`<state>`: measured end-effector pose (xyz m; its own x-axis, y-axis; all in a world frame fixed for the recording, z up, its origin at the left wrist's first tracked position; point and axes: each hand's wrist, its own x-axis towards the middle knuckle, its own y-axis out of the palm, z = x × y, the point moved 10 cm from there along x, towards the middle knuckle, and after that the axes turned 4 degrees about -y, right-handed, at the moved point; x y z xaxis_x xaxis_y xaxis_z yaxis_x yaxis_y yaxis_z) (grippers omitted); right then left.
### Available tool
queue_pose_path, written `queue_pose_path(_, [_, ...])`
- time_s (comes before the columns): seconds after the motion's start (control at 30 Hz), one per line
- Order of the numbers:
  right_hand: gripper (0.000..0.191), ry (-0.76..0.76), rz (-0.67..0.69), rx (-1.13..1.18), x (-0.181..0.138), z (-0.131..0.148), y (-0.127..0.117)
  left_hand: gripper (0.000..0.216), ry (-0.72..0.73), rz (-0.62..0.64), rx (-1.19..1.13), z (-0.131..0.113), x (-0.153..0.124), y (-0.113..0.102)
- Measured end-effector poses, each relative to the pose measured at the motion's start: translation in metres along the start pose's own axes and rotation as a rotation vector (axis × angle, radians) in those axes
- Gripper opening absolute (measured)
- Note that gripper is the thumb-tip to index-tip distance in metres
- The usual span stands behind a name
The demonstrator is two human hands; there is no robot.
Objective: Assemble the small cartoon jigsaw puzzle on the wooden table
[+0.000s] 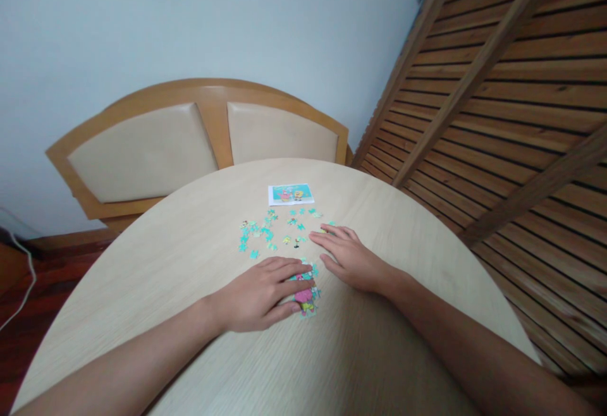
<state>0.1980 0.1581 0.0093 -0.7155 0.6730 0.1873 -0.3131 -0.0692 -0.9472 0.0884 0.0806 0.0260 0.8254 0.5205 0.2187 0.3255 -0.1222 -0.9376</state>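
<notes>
My left hand [265, 293] lies flat, fingers stretched out, over a partly joined jigsaw puzzle [306, 299] with pink, yellow and turquoise parts. Its fingers hide the puzzle's left side. Farther right, my right hand [349, 255] reaches over the table with fingers extended and apart. Under and beside its fingertips are a few loose puzzle pieces, partly covered. Many more turquoise puzzle pieces [265, 234] are scattered beyond my left hand. Behind them lies a reference picture [291, 194] of a pink and a yellow cartoon figure on a turquoise ground.
The round pale wooden table [156, 289] carries everything. A wooden headboard [213, 125] with cream panels stands behind it against the wall. Slatted wood [497, 106] rises along the right side. A white cable [29, 277] hangs at the far left.
</notes>
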Motion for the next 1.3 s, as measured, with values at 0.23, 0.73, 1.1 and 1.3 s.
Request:
queue_pose_path(0.23, [0.043,-0.052,0.024,0.054,-0.009,0.017,-0.009,0.043,-0.125,-0.023,0.085,0.016,-0.002,0.002])
queue_pose_path(0.73, [0.037,0.065,0.075,0.212,-0.02,0.016,-0.017,0.041,-0.121,-0.034,0.069,0.014,-0.001,-0.001])
queue_pose_path(1.1, [0.029,0.156,0.121,0.117,-0.019,0.016,-0.011,0.043,-0.118,-0.004,0.084,0.016,-0.003,0.004])
queue_pose_path(1.3, [0.017,0.125,0.104,0.185,-0.017,0.022,-0.009,0.044,-0.106,0.013,0.093,0.016,-0.004,0.007])
